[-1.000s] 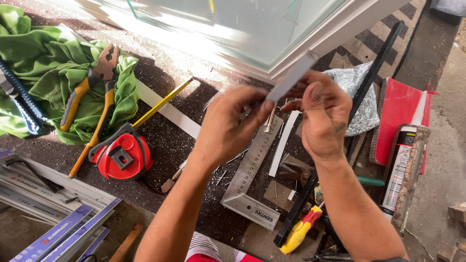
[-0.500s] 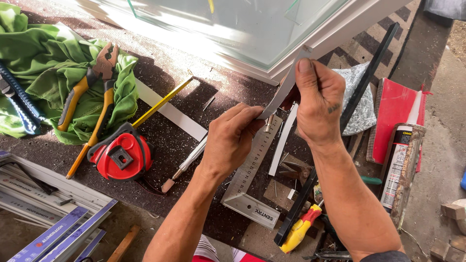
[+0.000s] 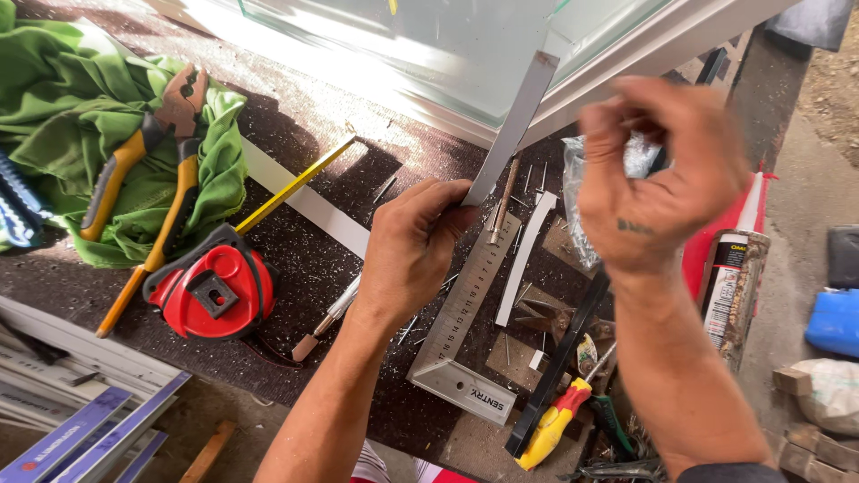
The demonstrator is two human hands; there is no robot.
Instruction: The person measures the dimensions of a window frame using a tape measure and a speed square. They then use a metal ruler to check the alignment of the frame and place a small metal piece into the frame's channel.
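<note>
Gripping grey metal strip [image 3: 512, 125], left hand [image 3: 413, 246] closed; right hand [image 3: 658, 174] loosely curled, empty, above clear bag [image 3: 577, 201].

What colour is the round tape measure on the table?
The tape measure is red with a black rim, seen clearly in the head view.

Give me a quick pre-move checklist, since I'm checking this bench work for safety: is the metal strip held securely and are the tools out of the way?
1. Left hand grips the grey metal strip: ok.
2. Right hand on the strip: not ok, lifted clear, blurred.
3. Try square lies flat on bench: ok.
4. Red tape measure clear of the hands: ok.
5. Loose nails under the strip: not ok, scattered.
6. Strip's edge sharpness: cannot tell.
</note>
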